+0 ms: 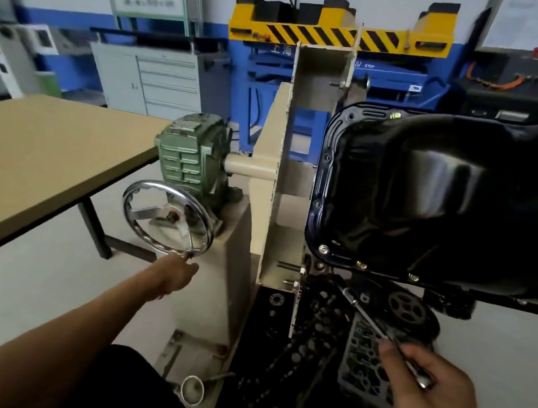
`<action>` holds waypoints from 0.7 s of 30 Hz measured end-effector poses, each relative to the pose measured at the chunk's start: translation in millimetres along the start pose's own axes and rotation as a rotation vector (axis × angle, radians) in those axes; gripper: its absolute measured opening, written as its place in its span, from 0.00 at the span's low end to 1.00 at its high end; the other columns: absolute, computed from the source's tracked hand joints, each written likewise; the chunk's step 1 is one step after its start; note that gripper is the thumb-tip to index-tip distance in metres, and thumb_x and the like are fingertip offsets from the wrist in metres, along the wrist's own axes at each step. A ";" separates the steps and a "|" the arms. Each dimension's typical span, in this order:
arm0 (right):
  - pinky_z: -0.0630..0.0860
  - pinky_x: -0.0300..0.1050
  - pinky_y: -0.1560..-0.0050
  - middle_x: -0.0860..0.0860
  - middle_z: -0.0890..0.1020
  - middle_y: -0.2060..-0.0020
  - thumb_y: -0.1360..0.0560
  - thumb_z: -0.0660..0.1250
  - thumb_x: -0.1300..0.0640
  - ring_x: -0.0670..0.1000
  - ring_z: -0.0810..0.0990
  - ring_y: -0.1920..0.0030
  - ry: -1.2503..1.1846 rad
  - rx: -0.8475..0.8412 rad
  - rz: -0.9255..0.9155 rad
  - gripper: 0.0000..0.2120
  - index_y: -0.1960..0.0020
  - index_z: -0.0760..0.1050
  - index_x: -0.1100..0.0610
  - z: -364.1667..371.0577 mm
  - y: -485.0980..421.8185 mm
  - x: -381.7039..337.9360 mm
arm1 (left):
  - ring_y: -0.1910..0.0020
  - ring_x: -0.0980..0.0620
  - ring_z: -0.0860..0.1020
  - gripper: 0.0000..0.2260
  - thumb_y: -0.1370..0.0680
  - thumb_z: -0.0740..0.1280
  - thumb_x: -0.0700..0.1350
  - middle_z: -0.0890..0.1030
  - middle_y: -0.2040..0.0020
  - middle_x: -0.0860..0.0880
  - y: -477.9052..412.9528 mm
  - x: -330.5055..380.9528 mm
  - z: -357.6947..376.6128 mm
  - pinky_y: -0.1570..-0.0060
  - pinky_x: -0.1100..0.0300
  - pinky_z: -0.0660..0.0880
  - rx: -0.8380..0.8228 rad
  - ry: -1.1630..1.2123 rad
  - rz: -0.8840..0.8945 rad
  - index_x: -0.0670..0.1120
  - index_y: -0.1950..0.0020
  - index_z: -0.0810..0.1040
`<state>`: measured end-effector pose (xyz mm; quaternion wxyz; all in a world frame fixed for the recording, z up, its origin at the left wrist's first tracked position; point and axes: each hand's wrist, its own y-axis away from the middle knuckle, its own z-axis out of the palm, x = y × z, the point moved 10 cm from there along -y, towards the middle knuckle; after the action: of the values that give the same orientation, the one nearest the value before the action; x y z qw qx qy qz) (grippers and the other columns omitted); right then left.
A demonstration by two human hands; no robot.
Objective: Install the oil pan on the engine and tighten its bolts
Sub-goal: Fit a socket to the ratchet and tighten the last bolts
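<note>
The left grip (176,276), at 8 o'clock, is closed on the handle of one handwheel (173,217); the right grip (429,398), at 5 o'clock, is closed on one ratchet (369,317). One black oil pan (443,202) is seated on the engine (314,325) at 2 o'clock, with three bolts (323,249) counted along its lower flange.

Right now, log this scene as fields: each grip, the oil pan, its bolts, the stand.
Left grip: holds the handwheel by its handle
Right grip: holds a wrench, tip just below the pan
Oil pan: black, up at the right of the stand
Bolts: several sit in the near flange; tightness cannot be told
Gearbox: green, behind the handwheel
Table: left of the stand
</note>
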<state>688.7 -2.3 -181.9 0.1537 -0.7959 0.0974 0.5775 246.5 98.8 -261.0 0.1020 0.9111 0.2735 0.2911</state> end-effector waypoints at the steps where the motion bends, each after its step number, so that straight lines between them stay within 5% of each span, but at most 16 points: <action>1: 0.72 0.39 0.63 0.48 0.81 0.74 0.29 0.76 0.62 0.47 0.80 0.65 -0.015 0.026 0.044 0.15 0.72 0.80 0.52 -2.1 0.9 6.5 | 0.74 0.48 0.69 0.13 0.18 0.58 0.51 0.74 0.65 0.42 4.2 0.1 1.8 0.77 0.64 0.63 0.010 0.010 0.011 0.42 0.48 0.73; 3: 0.71 0.38 0.58 0.47 0.83 0.72 0.31 0.77 0.64 0.50 0.81 0.60 -0.039 0.059 0.069 0.15 0.74 0.80 0.53 -1.0 -3.2 5.8 | 0.74 0.49 0.68 0.16 0.17 0.57 0.52 0.73 0.67 0.44 10.3 18.3 4.2 0.76 0.64 0.62 0.005 0.099 0.051 0.42 0.56 0.73; 6: 0.72 0.38 0.64 0.49 0.83 0.71 0.31 0.76 0.64 0.49 0.80 0.63 -0.043 0.068 0.091 0.08 0.68 0.82 0.58 1.2 -13.2 3.5 | 0.80 0.55 0.63 0.18 0.17 0.59 0.53 0.68 0.74 0.50 12.8 48.1 -36.3 0.79 0.66 0.58 -0.023 0.371 0.155 0.46 0.63 0.71; 9: 0.71 0.43 0.54 0.59 0.83 0.63 0.30 0.76 0.62 0.56 0.79 0.61 -0.093 0.054 0.209 0.06 0.59 0.82 0.65 5.5 -19.6 15.0 | 0.79 0.54 0.57 0.19 0.17 0.60 0.54 0.60 0.76 0.52 8.5 19.1 -114.2 0.71 0.66 0.54 -0.095 0.618 0.100 0.49 0.66 0.69; 11: 0.71 0.49 0.52 0.60 0.82 0.64 0.30 0.77 0.60 0.58 0.78 0.61 -0.078 0.061 0.254 0.07 0.61 0.82 0.63 7.2 -19.8 24.4 | 0.79 0.54 0.56 0.19 0.16 0.60 0.53 0.58 0.74 0.52 -0.5 -24.0 -137.0 0.77 0.68 0.55 -0.079 0.644 0.039 0.48 0.65 0.67; 14: 0.71 0.49 0.56 0.57 0.79 0.71 0.29 0.76 0.59 0.56 0.75 0.66 -0.091 0.065 0.285 0.09 0.66 0.81 0.61 9.6 -21.0 32.5 | 0.78 0.49 0.64 0.19 0.17 0.62 0.53 0.67 0.74 0.46 -19.5 -68.0 -122.3 0.78 0.65 0.60 0.134 0.428 -0.021 0.42 0.62 0.73; 16: 0.69 0.45 0.62 0.51 0.77 0.76 0.28 0.75 0.58 0.51 0.74 0.69 -0.071 0.021 0.245 0.12 0.69 0.81 0.58 10.7 -21.9 32.7 | 0.64 0.38 0.79 0.18 0.15 0.58 0.50 0.80 0.61 0.35 -28.3 -63.9 -81.5 0.68 0.54 0.73 0.243 0.070 0.056 0.37 0.49 0.79; 18: 0.68 0.43 0.66 0.49 0.77 0.77 0.27 0.73 0.56 0.46 0.74 0.73 -0.055 -0.023 0.156 0.13 0.70 0.81 0.54 10.3 -20.8 24.9 | 0.44 0.33 0.78 0.19 0.15 0.54 0.47 0.79 0.42 0.32 -29.8 -42.9 -35.5 0.46 0.46 0.74 0.237 -0.161 0.137 0.35 0.37 0.76; 21: 0.70 0.35 0.71 0.54 0.77 0.73 0.25 0.71 0.55 0.44 0.74 0.73 -0.044 -0.030 0.052 0.12 0.67 0.79 0.53 -0.3 -17.0 14.5 | 0.43 0.35 0.78 0.18 0.15 0.54 0.47 0.80 0.43 0.34 -23.7 -30.4 -8.6 0.44 0.47 0.74 0.187 -0.296 0.082 0.35 0.38 0.75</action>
<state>699.2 13.8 -193.4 0.1286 -0.7825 0.1058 0.5999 210.3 101.8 -276.6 0.0440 0.9599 0.2438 0.1311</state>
